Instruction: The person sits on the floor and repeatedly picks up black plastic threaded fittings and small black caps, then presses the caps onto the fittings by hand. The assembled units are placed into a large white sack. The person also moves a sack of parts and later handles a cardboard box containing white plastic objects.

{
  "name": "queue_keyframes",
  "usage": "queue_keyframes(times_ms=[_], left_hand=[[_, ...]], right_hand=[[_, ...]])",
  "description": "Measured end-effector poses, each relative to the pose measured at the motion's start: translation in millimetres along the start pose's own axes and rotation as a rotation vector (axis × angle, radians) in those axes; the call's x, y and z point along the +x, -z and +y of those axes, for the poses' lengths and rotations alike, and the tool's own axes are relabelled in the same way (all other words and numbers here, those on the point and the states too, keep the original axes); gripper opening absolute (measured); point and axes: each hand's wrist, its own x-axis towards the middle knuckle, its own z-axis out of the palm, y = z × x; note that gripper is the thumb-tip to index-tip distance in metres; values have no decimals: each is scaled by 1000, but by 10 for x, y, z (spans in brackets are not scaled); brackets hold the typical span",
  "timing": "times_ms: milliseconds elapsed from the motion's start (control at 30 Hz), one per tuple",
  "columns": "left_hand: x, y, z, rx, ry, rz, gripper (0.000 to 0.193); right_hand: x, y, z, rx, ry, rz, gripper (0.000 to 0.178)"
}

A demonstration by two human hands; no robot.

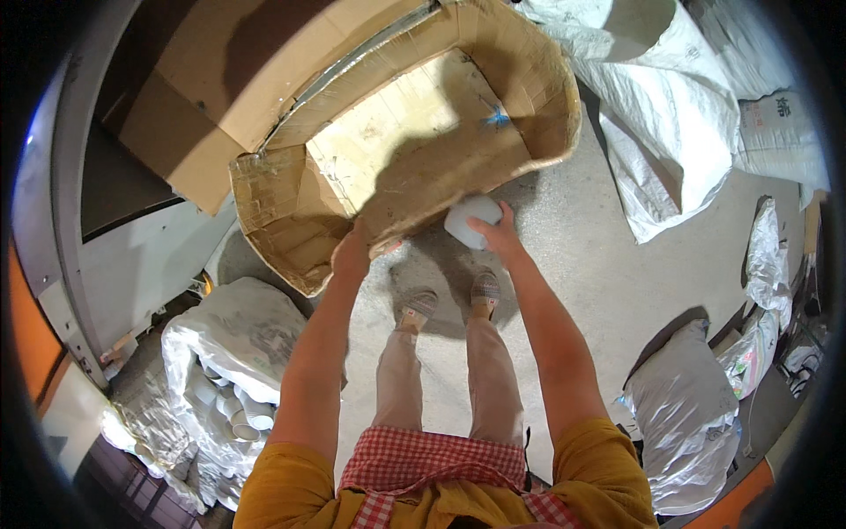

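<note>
A large, worn cardboard box (pixel 397 212) with taped, bent walls lies open in front of me. Its near edge is gripped by my left hand (pixel 352 254), with the fingers partly hidden behind the cardboard. My right hand (pixel 500 234) is closed on a white rounded plastic container (pixel 469 219), just outside the box's near wall. The container is slightly blurred, so its exact kind is unclear. Inside the box, a small blue scrap (pixel 496 116) rests on the pale bottom.
White woven sacks (pixel 679 115) lie at the far right, and a stuffed sack (pixel 683 414) sits at the near right. To my left, a clear plastic bag (pixel 238 335) holds several white cups (pixel 251 414). Flat cardboard (pixel 198 123) leans behind the box. My feet stand on the concrete floor (pixel 599 291).
</note>
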Motion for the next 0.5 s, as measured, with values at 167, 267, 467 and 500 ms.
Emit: queue_keyframes(times_ms=[167,267,467,500], left_hand=[[-750,60,378,-60,-162,17,97],[-1416,-169,492,-477,-201,112,78],[-3009,-344,64,-673,-17,-156,42],[-3316,-387,-82,-701,51,-163,42]], right_hand=[[-1026,132,-75,129,-241,-72,109],[-1546,138,47,136,-241,-152,99],[-2383,55,-456,20,-299,-146,103],[-2493,81,-451,-69,-227,-185,103]])
